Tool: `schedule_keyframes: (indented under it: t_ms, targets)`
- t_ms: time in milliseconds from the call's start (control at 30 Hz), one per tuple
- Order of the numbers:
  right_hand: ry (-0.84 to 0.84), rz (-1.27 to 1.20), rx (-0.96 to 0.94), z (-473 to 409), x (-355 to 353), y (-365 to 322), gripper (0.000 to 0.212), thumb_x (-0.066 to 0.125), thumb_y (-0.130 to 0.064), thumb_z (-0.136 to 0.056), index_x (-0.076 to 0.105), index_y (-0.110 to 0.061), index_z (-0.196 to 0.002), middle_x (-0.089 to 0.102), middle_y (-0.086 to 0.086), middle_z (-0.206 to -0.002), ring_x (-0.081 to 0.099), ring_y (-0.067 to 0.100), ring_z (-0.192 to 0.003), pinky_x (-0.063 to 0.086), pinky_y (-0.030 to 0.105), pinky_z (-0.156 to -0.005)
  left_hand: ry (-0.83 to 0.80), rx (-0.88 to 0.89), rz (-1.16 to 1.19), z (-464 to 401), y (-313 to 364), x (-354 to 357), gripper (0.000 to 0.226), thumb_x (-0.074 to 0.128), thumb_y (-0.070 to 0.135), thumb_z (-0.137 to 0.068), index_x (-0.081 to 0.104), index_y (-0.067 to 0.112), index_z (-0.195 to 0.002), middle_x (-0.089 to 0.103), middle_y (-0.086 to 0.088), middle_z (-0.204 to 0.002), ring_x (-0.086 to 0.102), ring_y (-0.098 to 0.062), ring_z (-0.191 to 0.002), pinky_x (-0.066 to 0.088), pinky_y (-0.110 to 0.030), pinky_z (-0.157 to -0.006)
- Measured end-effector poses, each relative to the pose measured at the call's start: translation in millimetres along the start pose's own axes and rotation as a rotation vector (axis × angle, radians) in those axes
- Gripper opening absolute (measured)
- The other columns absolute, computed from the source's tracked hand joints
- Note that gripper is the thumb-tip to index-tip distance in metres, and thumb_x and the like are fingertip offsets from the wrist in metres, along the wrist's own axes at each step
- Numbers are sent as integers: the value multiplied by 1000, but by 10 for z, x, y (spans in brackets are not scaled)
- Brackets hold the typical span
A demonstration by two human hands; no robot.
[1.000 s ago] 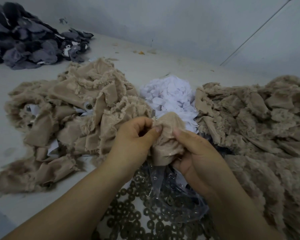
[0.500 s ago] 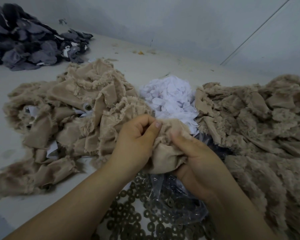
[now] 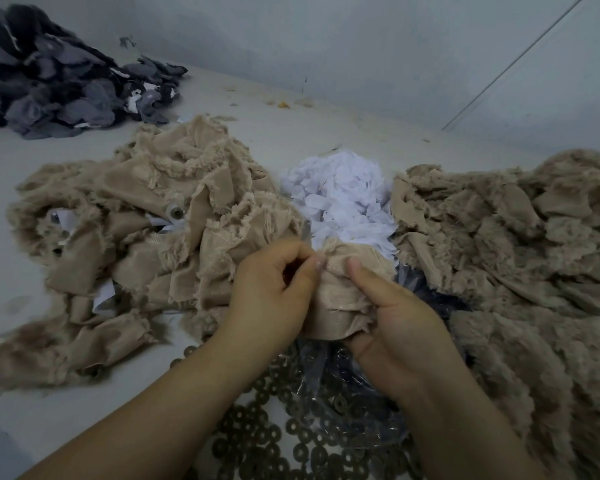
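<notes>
**Both hands pinch one beige scrap at the middle of the tabletop**

The small beige fabric piece with frayed, fuzzy edges (image 3: 340,299) is held just off the pale grey tabletop (image 3: 291,140), a little below the centre of the view. The left hand (image 3: 271,299) has its fingers curled tight, and its grip pinches the top edge of the piece between thumb and forefinger. The right hand (image 3: 402,330) cups the piece from beneath, fingers wrapped under it and thumb pressed onto the cloth. Both grips are closed on this one piece, with the thumbs nearly meeting.

From the hands:
- A heap of beige fuzzy fabric cuttings (image 3: 146,233) lies at nine to ten o'clock.
- A mound of white scraps (image 3: 343,199) sits at twelve.
- A second beige plush heap (image 3: 520,258) spreads at three.
- A crumpled clear plastic bag (image 3: 329,372) and a scatter of brown ring-shaped washers (image 3: 257,441) lie at six.
- A pile of dark grey cloth pieces (image 3: 59,84) sits far off at eleven.

The step looks like working the edge of the piece open or folded between the thumbs. Whether anything sits inside the fold cannot be told. The next move probably needs the left pinch to hold firm while the right thumb slides along the cloth, keeping the piece clear of the heaps on either side.
</notes>
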State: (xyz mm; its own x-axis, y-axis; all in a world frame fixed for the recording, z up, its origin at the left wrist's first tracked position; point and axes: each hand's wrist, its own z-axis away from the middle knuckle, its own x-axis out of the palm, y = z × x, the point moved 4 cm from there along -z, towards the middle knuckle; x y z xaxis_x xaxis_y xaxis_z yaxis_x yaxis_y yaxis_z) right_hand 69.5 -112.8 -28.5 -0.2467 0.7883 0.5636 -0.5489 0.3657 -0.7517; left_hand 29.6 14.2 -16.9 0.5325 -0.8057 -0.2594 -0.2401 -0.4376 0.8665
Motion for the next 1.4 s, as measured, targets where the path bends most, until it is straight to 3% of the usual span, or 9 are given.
schedule_keyframes:
  t_ms: [167,300,500,733,900,1033,1233,1300,1400]
  targets:
    - [-16,-36,25,-17,16,20,44,64,-25,-84,66,-2,-122,73,15,-115,71,29,-107,56,44,-92,-8,-277,386,2,-90,16,36,58,15,-97,62,18,-61,51,0,-54,47,-11,-48,41,-23,-44]
    - [-25,-50,43,-33,23,41,43,61,-26,-87,67,-3,-122,73,15,-116,70,29,-108,54,45,-94,-24,-311,484,-3,-94,50,34,56,14,-97,65,16,-65,56,-3,-60,50,-13,-54,44,-23,-48]
    - [-84,-11,4,10,69,26,48,67,-25,-77,68,-2,-119,72,18,-115,70,30,-107,56,48,-94,-48,-243,436,-7,-68,52,32,58,16,-96,62,18,-64,48,1,-57,43,-8,-50,37,-19,-45]
    - [-68,-87,40,0,75,41,37,52,-17,-95,62,0,-126,70,20,-119,67,33,-112,50,50,-100,-19,-235,425,14,-107,73,30,56,13,-98,59,9,-68,48,-10,-61,42,-19,-55,38,-26,-50]
    - [-47,-86,28,-3,46,49,39,52,-11,-92,60,5,-127,69,24,-118,66,38,-113,46,55,-106,-77,-230,454,4,-89,98,33,58,15,-97,60,16,-64,51,3,-53,45,-7,-45,37,-17,-43]
    - [-62,-42,-4,4,50,65,40,55,-11,-90,60,4,-126,70,23,-117,68,36,-111,47,53,-104,-83,-149,366,-35,-37,75,32,67,25,-90,57,-4,-79,54,-18,-63,49,-19,-54,42,-27,-49]
    - [-74,-38,-6,-3,50,54,47,60,-14,-79,64,2,-123,70,23,-116,68,36,-110,49,53,-102,-61,-192,398,-35,-87,77,32,55,15,-98,55,-2,-72,43,1,-51,37,-6,-45,32,-17,-42]
    - [-84,-27,-22,13,73,49,44,64,-16,-79,67,3,-118,71,23,-114,70,35,-107,53,50,-98,-73,-160,394,-29,-67,88,32,56,17,-99,56,-2,-73,45,-4,-52,41,-8,-48,35,-18,-45]
    - [-86,-21,-49,36,112,43,42,65,-19,-79,68,4,-115,72,23,-111,71,33,-103,58,43,-90,-82,-109,378,-15,-19,121,32,56,24,-93,57,-2,-74,52,-23,-62,49,-19,-57,43,-31,-53]
